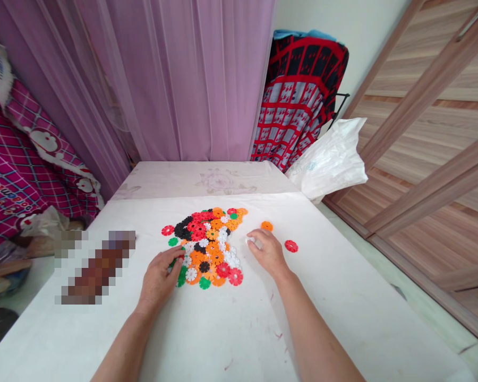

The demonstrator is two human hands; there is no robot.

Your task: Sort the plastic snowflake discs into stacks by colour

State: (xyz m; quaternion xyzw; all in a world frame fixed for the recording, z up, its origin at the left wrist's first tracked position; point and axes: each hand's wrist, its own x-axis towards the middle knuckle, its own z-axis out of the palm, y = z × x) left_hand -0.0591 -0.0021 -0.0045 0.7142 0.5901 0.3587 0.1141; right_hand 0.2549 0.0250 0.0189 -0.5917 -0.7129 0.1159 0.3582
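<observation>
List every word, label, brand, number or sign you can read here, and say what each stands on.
Nothing reads with certainty.
Magenta plaid cloth with cartoon figures: pale slanted lettering, too distorted to quote.
Crumpled white plastic bag: faint bluish print, too blurred.
Red, black and grey patterned cloth: marks in its panels, too small to read.
Multicoloured notched plastic discs: no lettering discernible.

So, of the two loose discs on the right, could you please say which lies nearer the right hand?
The orange disc, just beyond the right hand; the red one lies farther right.
</observation>
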